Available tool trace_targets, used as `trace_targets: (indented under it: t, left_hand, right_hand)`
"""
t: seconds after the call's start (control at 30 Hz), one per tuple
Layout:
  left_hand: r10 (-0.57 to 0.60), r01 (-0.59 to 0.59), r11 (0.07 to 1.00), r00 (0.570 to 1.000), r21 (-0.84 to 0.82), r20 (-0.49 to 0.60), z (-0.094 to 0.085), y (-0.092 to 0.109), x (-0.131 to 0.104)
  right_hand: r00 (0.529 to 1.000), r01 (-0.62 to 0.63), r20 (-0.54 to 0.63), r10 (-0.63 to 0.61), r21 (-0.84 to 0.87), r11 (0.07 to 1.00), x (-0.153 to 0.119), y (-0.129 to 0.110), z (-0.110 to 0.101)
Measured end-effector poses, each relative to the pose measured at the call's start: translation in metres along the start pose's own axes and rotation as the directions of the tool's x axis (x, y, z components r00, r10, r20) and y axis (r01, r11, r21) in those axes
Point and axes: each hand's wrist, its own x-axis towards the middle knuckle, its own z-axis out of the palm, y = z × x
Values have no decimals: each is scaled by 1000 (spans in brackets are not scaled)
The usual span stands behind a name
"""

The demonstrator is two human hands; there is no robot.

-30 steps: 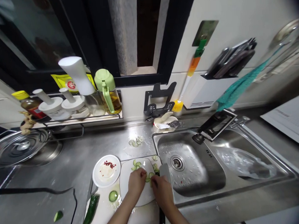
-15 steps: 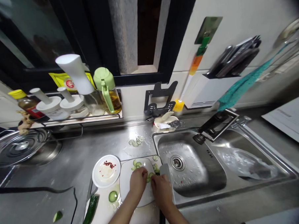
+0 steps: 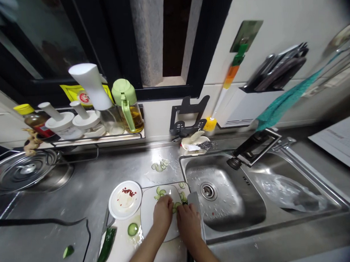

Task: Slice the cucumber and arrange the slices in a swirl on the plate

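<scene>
Head view of a steel worktop [image 3: 87,189] beside a sink [image 3: 224,206]. The left hand [image 3: 162,212] lies curled, fingertips down, on cucumber slices [image 3: 177,204] that sit on a pale square plate [image 3: 151,209]; the plate rests on a white cutting board [image 3: 124,245] at the near edge of the worktop. The right hand [image 3: 189,223] is closed around the handle of a cleaver [image 3: 194,201], whose broad blade stands just right of the slices, at the plate's right edge and next to the sink rim. Whether the fingertips pinch a slice cannot be told. Left of the plate stands a small round dish [image 3: 124,194] bearing red flecks; below it lie a single cucumber round [image 3: 132,229] and a dark green cucumber piece [image 3: 106,246]. More slices [image 3: 160,165] lie on the wet worktop farther back. A rack of bottles [image 3: 104,111] lines the wall.
</scene>
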Motion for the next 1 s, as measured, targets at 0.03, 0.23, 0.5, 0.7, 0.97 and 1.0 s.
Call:
trace_targets:
  t: [0.03,0.23,0.5,0.7,0.97,1.0]
  left_hand:
    - [7,-7,1000,1000,7,3,0,0,0]
    - [49,-49,999,999,20,14,-1,0,-1]
    - [80,-94,989,989,-115,-123,-19,-3,-12]
    - [2,-41,991,956,-127,-292,-60,-44,-44]
    - [-212,216,976,932,-21,-293,-85,-112,-86]
    - [-216,220,975,932,-20,-292,-82,-115,-89]
  right_hand:
    - [1000,5,-8,-5,-3,1000,0,0,-1]
    - [999,39,-21,-39,16,999,-3,2,-5]
    - [1000,28,-14,-27,68,997,-10,13,-8]
    - [990,132,-72,-125,95,987,-24,16,-2]
    - [971,238,-35,-236,160,958,-39,4,12]
    - [969,245,-29,-244,158,956,-40,3,13]
